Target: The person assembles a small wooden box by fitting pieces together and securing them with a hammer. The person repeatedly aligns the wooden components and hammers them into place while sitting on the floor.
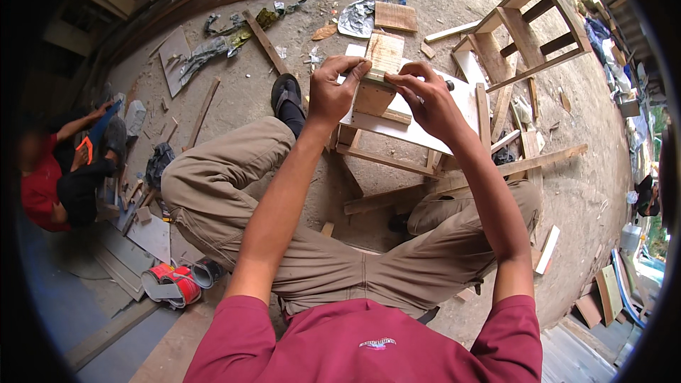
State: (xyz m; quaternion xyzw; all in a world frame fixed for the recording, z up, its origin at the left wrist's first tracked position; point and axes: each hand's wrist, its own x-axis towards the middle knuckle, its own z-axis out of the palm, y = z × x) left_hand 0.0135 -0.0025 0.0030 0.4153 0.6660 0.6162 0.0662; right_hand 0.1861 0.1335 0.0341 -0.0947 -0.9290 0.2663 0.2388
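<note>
Both my hands meet over a small wooden piece (384, 50) with a pale, grained top, which sits above a low white-topped wooden stand (450, 119). My left hand (336, 91) pinches the near left corner of this piece, thumb and forefinger together. At its near right corner, my right hand (430, 103) grips with thumb and fingertips. Below them a brown wooden block (374, 100) shows its front side; whether it is joined to the upper piece I cannot tell. A dark, round-ended object (450, 86) lies partly behind my right hand.
An open wooden frame (521, 35) stands at the far right. Long wooden battens (468, 181) lie between my knees and beyond. At the left another person (50, 177) in red handles a blue handsaw (101, 123). Red cans (181, 286) stand near my left thigh; scraps litter the ground.
</note>
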